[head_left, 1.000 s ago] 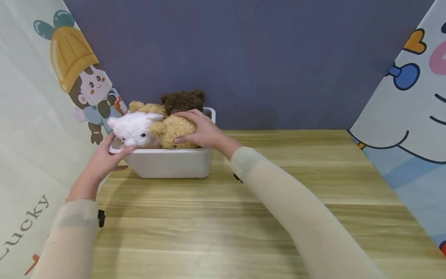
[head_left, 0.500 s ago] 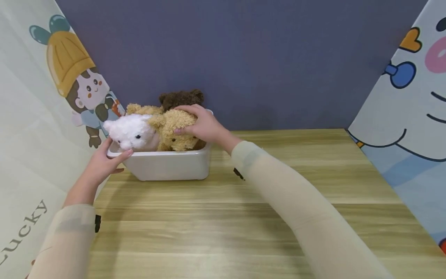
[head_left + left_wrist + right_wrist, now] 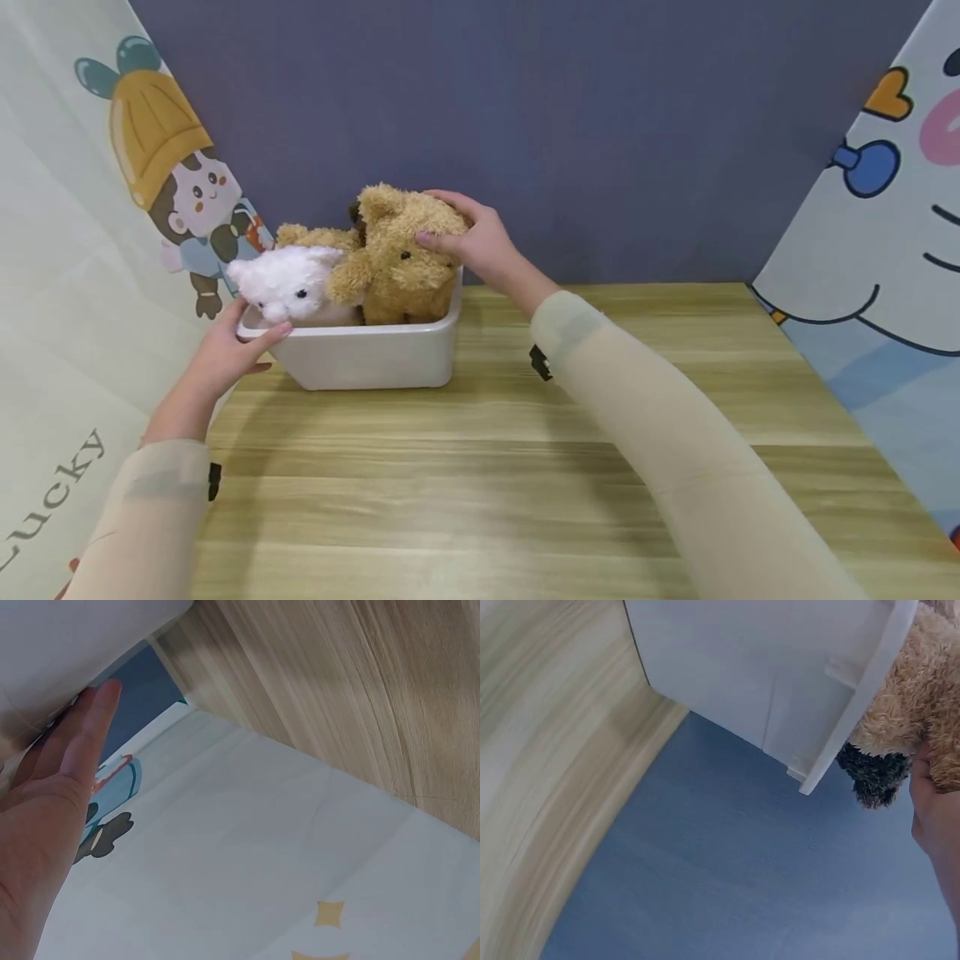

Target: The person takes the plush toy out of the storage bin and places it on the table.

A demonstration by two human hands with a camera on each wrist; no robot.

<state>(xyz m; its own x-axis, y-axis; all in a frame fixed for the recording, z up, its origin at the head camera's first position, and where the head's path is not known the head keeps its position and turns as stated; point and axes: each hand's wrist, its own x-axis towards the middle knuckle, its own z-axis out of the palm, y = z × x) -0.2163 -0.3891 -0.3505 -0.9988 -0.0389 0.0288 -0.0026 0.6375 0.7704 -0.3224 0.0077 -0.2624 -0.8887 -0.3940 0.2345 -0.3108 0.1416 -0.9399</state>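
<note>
In the head view a white plastic bin stands on the table, filled with plush toys. My right hand grips a tan teddy bear by its head, with the body partly down inside the bin's right half. My left hand holds the bin's left end, thumb at the front rim and fingers along the outer wall. A white plush animal sits in the left half. Behind it another tan plush shows. A dark brown plush is mostly hidden behind the held bear.
The wood-grain table extends in front of the bin and to its right. A dark blue-grey panel rises behind. Printed cartoon panels stand at the left and the right.
My right hand has lifted the tan teddy bear up and to the right, so its face and body now show and it covers most of the dark brown plush. My left hand stays on the bin.
</note>
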